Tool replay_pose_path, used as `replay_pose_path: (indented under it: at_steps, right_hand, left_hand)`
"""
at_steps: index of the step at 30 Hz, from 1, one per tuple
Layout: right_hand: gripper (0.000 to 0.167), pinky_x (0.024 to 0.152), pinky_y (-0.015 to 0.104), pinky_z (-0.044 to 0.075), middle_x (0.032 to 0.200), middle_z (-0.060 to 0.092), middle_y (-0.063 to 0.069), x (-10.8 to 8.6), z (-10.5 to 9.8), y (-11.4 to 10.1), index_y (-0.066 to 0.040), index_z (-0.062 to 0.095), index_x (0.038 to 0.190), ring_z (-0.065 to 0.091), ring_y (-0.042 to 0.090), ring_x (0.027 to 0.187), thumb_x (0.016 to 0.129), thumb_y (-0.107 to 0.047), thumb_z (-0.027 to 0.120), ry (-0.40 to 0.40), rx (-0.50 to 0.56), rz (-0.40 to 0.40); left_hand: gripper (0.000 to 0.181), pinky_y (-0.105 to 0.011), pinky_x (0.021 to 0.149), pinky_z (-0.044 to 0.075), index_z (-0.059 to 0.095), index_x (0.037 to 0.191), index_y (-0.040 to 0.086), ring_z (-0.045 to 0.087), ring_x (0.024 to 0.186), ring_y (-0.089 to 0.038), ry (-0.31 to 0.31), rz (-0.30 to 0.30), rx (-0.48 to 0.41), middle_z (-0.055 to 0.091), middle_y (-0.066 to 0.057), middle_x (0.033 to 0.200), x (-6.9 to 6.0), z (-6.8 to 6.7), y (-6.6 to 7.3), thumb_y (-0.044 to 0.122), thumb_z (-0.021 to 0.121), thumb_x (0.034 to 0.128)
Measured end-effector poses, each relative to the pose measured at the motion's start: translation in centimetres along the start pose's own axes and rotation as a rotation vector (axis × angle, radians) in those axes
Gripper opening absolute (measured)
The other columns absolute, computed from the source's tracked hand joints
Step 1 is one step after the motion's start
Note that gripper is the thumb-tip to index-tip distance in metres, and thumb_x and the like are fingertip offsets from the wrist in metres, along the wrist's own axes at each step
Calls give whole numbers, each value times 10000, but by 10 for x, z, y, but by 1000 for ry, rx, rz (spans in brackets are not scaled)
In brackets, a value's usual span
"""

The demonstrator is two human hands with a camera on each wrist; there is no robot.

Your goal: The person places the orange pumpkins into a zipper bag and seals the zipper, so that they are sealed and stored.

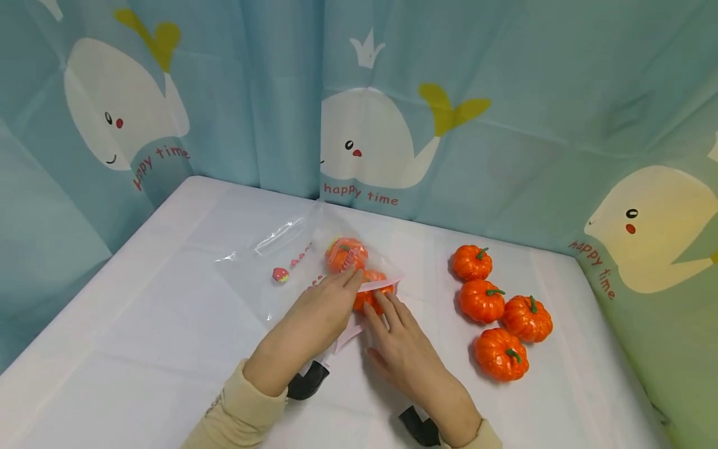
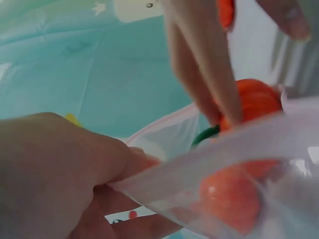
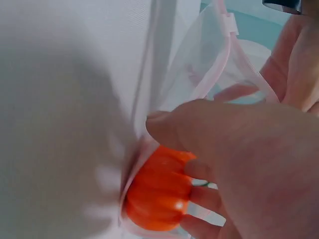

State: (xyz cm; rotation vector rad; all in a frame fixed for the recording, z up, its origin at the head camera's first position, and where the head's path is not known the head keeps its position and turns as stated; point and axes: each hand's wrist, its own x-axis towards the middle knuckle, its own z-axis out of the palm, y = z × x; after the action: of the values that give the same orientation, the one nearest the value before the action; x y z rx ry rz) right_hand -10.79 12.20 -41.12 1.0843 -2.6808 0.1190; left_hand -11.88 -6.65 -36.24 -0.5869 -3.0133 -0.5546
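A clear zip bag [image 1: 255,284] with pink edging and strawberry prints lies on the table, its mouth facing right. My left hand [image 1: 316,318] grips the edge of the mouth, as the left wrist view shows with the bag rim [image 2: 199,149] between thumb and fingers. One small orange toy pumpkin [image 1: 346,254] rests inside the bag. Another pumpkin [image 3: 158,191] sits at the mouth, partly hidden by the hands. My right hand [image 1: 406,349] touches it with extended fingers, the thumb standing away from it.
Several more orange pumpkins [image 1: 502,354] with green stems stand in a group on the right of the white table [image 1: 140,324]. A blue curtain [image 1: 280,93] with whale prints hangs behind the table. Black wrist mounts [image 1: 307,381] sit by both wrists.
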Motion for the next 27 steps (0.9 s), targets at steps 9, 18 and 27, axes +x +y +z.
replay_pose_path:
  at_steps: [9,18,27]
  right_hand:
    - [662,1107,447,424,1500,425,190,-6,-9,0,-20,535,1374,441,369,1372,817,-245,812,-65,78,16]
    - [696,1105,458,427,1486,438,206,-5,-2,-1,-13,508,1391,450,396,1359,812,-246,813,-42,76,3]
    - [723,1140,472,384,1437,467,204,0,6,1,-16,473,1414,460,406,1352,813,-238,807,-8,51,4]
  left_hand:
    - [655,-541,867,563,388,1512,103,444,1392,-357,90,17,-36,416,-154,1532,1,5,-3,60,659,917]
    - [692,-494,899,565,420,1502,102,411,1424,-336,59,41,89,386,-152,1566,2,14,1,127,735,887]
    - [623,-531,987,511,480,1451,87,479,1376,-338,86,103,40,454,-174,1514,1,9,5,95,734,882]
